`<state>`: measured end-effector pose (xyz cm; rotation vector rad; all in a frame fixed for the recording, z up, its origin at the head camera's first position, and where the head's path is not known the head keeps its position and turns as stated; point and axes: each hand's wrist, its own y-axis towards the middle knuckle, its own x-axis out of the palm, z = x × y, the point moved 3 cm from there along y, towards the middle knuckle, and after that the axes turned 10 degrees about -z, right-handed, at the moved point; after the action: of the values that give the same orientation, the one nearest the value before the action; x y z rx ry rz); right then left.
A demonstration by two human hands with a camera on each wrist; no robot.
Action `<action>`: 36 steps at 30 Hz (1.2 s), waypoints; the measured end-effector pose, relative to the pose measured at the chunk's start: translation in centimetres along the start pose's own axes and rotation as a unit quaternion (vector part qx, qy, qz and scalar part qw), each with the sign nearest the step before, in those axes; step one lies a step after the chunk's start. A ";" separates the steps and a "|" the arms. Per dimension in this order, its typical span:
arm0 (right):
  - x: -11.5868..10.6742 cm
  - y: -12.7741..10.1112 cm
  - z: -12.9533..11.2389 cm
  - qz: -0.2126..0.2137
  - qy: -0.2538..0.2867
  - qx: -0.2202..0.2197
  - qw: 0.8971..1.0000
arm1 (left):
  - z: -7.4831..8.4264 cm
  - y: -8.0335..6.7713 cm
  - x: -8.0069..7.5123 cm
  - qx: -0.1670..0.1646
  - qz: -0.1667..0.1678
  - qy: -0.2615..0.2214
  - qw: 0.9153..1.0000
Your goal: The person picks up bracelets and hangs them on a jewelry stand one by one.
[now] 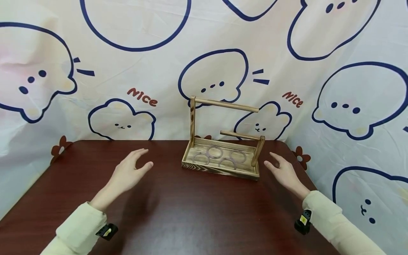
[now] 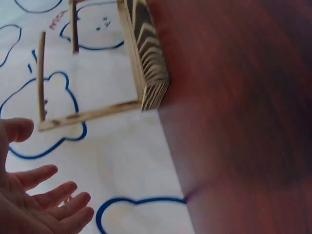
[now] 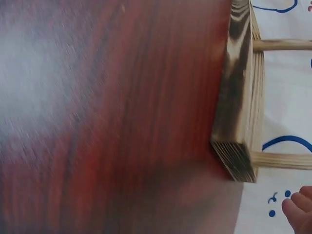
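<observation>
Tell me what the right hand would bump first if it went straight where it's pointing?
The right hand would probably bump the wooden rack first, at its short post, though depth is hard to judge.

The left grip (image 2: 39, 202), a bare hand with its thumb apart from the fingers, hovers left of a wooden rack (image 2: 92, 115). The rack's striped base (image 2: 151, 53) rests on the far part of a dark red worktop (image 2: 239, 117); beyond hangs a white cloth (image 2: 122, 161) with blue-outlined cartoons (image 2: 136, 201).
</observation>
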<state>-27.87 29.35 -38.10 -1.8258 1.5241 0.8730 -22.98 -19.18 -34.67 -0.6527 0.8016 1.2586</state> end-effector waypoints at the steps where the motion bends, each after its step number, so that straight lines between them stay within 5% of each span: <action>1: 0.3 0.0 0.1 -0.004 0.010 0.003 1.000 | 0.0 -0.1 0.4 0.000 -0.001 -0.014 1.000; 13: 4.4 0.6 1.3 -0.083 0.098 0.033 0.991 | 0.1 -0.5 3.9 0.006 -0.046 -0.166 0.985; 26: 6.0 4.7 2.3 -0.150 0.156 0.093 0.972 | -0.3 -0.7 7.0 -0.007 -0.109 -0.212 0.971; 36: 6.5 5.1 2.4 -0.161 0.206 0.084 0.962 | -0.5 -1.0 7.9 0.002 -0.151 -0.209 0.966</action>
<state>-32.32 26.61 -44.86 -2.1355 1.4224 0.2094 -21.17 -15.33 -41.42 -0.4601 0.3396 1.0631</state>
